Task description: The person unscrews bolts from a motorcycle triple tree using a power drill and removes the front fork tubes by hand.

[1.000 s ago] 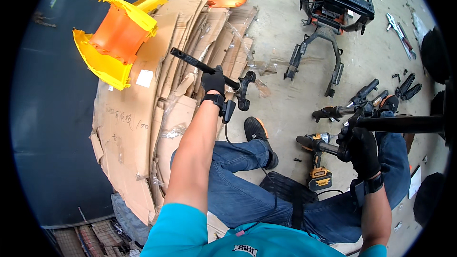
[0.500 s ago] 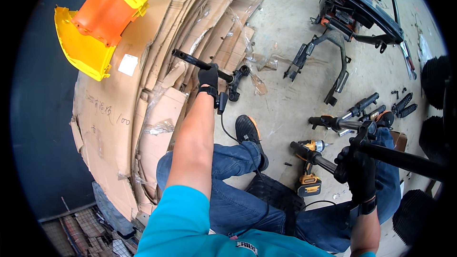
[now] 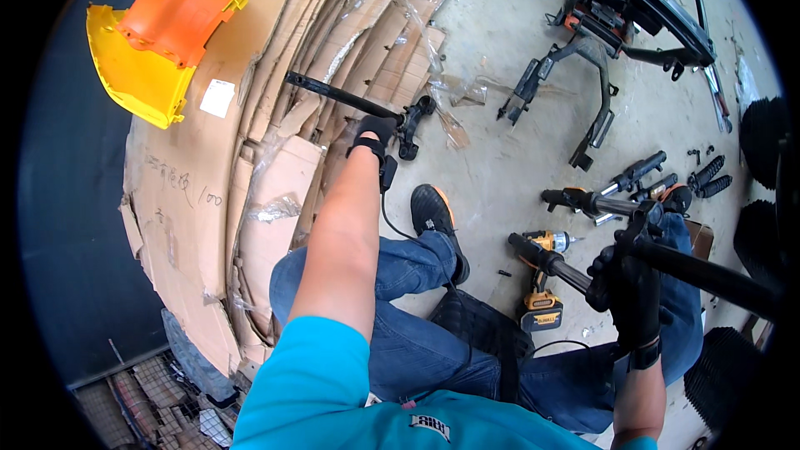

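Observation:
A black steering stem (image 3: 333, 93) with a clamp at its right end lies across the edge of the cardboard stack. My gloved left hand (image 3: 377, 127) is against its near side, close to the clamp; its fingers are hidden. At the right, my gloved right hand (image 3: 627, 296) is closed around a front fork (image 3: 704, 273), at the clamp where the two legs meet the black stem. The legs, with bright metal tubes, point up-left; the stem runs off to the right. A yellow cordless drill (image 3: 542, 308) stands on the floor below the legs.
Flattened cardboard (image 3: 192, 225) is piled at the left, with yellow and orange plastic panels (image 3: 179, 17) on top. A black vehicle frame (image 3: 600, 42) stands at the far right. Shock absorbers (image 3: 708, 179) and other fork parts lie near my right foot. Black ribbed parts (image 3: 721, 379) line the right edge.
My left hand has slid along the stem toward its clamp and sits lower against it. My right hand keeps hold of the front fork, almost unmoved. The view has shifted slightly.

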Action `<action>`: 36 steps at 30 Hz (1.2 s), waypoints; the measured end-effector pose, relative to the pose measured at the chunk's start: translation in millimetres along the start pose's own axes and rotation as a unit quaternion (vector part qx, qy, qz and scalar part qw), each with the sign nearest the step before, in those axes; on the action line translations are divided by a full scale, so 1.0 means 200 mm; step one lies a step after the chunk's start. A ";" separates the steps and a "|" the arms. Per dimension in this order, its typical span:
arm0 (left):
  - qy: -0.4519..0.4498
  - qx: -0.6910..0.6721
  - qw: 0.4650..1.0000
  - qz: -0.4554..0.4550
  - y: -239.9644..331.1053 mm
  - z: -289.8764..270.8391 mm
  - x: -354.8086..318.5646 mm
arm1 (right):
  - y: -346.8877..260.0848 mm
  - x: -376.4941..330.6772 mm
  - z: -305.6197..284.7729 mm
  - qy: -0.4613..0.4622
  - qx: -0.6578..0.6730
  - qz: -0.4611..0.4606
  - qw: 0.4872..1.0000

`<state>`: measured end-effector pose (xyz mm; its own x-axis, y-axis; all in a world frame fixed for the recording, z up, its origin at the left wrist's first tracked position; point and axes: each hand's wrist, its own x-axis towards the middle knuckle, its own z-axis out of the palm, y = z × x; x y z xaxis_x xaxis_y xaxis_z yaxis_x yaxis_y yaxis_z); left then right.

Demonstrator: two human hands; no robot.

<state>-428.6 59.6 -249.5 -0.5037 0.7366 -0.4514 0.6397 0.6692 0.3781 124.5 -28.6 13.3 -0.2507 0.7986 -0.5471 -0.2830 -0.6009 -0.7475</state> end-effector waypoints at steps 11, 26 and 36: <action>-0.247 -0.059 0.883 0.393 1.13 -0.28 -0.71 | -0.03 0.16 0.16 -0.096 -0.035 -0.039 0.994; -0.337 -0.204 0.811 0.433 1.25 -0.51 -1.63 | 0.19 0.17 0.35 -0.241 -0.112 -0.097 0.959; -0.308 -0.279 0.829 0.375 1.20 -0.54 -1.55 | 0.30 0.21 0.25 -0.218 -0.169 -0.075 0.958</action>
<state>-181.8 1.7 68.1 0.4155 0.8910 -0.1830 0.1840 0.1147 0.9762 51.5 -32.6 -35.9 -0.6141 0.7420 -0.2688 -0.0495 -0.3761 -0.9252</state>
